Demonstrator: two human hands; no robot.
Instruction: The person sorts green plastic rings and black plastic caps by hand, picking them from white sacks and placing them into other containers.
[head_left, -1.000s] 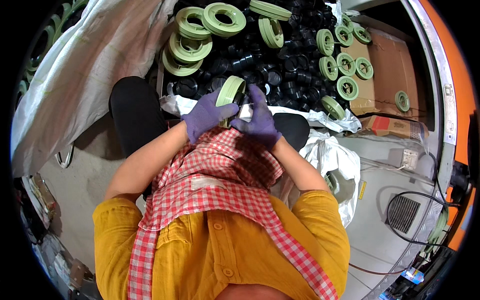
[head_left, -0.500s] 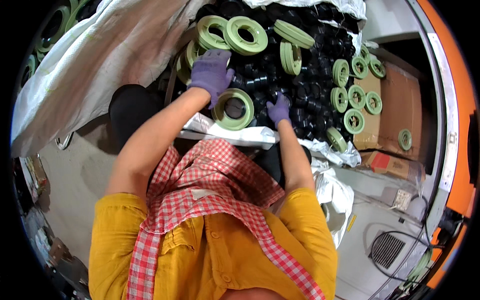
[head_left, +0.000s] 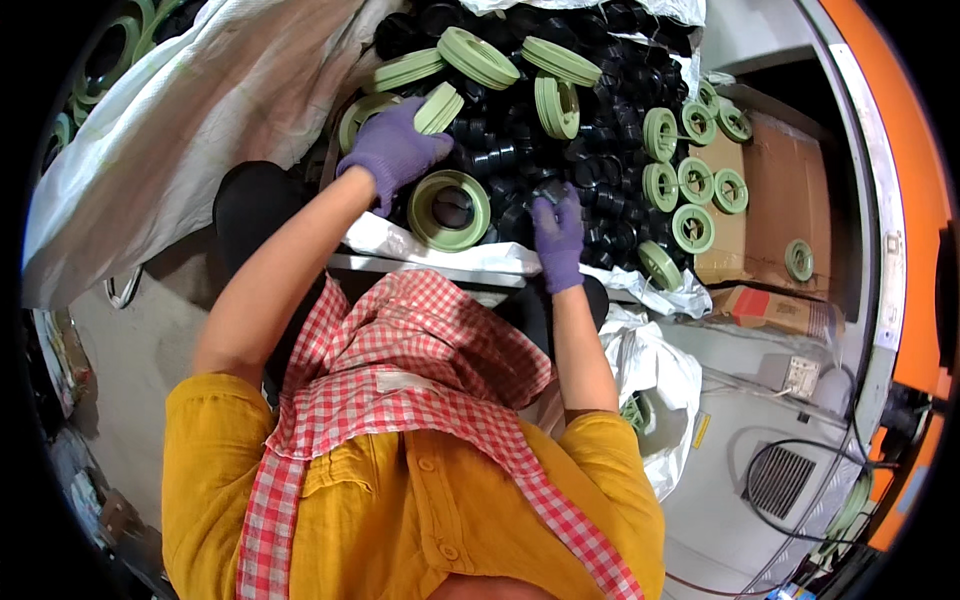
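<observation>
My left hand (head_left: 392, 148), in a purple glove, is closed on a pale green grooved plastic ring (head_left: 439, 108), which is tilted up on edge. Another large green ring (head_left: 449, 211) lies below it, its round opening facing up. My right hand (head_left: 560, 240), also gloved in purple, has its fingers closed around a small black plastic piece (head_left: 549, 190) over the pile. Many similar black fittings (head_left: 610, 205) fill the space around it. Beyond my left hand lean more green rings, among them a tilted ring (head_left: 478, 58) and one standing ring (head_left: 557, 106).
Several smaller green spoked rings (head_left: 696, 181) rest at the right, by and on a cardboard sheet (head_left: 790, 190). White woven sacking (head_left: 170, 130) rises at the left. A white bag (head_left: 660, 420) hangs by my right arm, next to a grey machine panel (head_left: 730, 470).
My left hand has shifted left and tilted a green ring up. The far rings now lean differently. My right hand has risen slightly with a black piece at its fingers. The view has shifted a little.
</observation>
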